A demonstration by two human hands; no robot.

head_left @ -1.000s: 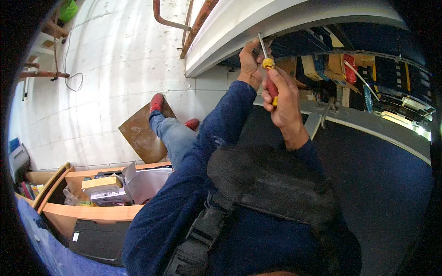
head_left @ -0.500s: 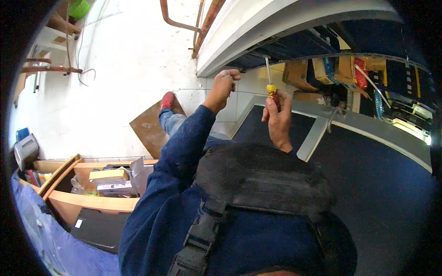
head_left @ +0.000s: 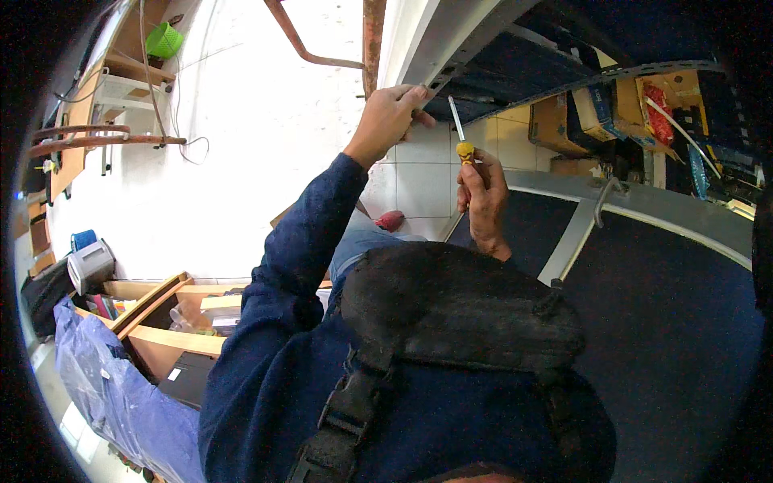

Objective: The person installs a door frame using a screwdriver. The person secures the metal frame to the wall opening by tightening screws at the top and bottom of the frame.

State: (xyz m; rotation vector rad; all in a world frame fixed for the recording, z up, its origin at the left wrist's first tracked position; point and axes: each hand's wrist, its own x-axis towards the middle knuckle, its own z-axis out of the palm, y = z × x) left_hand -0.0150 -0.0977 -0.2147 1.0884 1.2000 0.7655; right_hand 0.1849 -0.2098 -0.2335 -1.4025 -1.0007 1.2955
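My right hand point(head_left: 485, 197) is wrapped round a screwdriver point(head_left: 465, 151) with a yellow and dark red handle. Its bare metal shank points up toward the slotted dark rail point(head_left: 483, 101) of a metal rack, and the tip looks apart from the rail. Up and to the left, my left hand point(head_left: 392, 119) is raised against the edge of the pale upright panel point(head_left: 431, 48). Its fingers are curled and pinched together at that edge; whatever they hold, if anything, is hidden. The thumb side faces the rail.
A grey-framed dark panel point(head_left: 660, 322) with a metal hook handle point(head_left: 600, 201) stands close on my right. Beyond it are cardboard boxes point(head_left: 555, 125). Rusty metal tubing point(head_left: 373, 48) rises ahead. An open wooden drawer unit point(head_left: 173, 342) and blue plastic sheet point(head_left: 121, 378) lie left.
The view has turned and shifted. My left hand has risen to the pale panel's edge. The screwdriver stays in my right hand, now tilted more to the left. A red-shod foot has shifted rightward.
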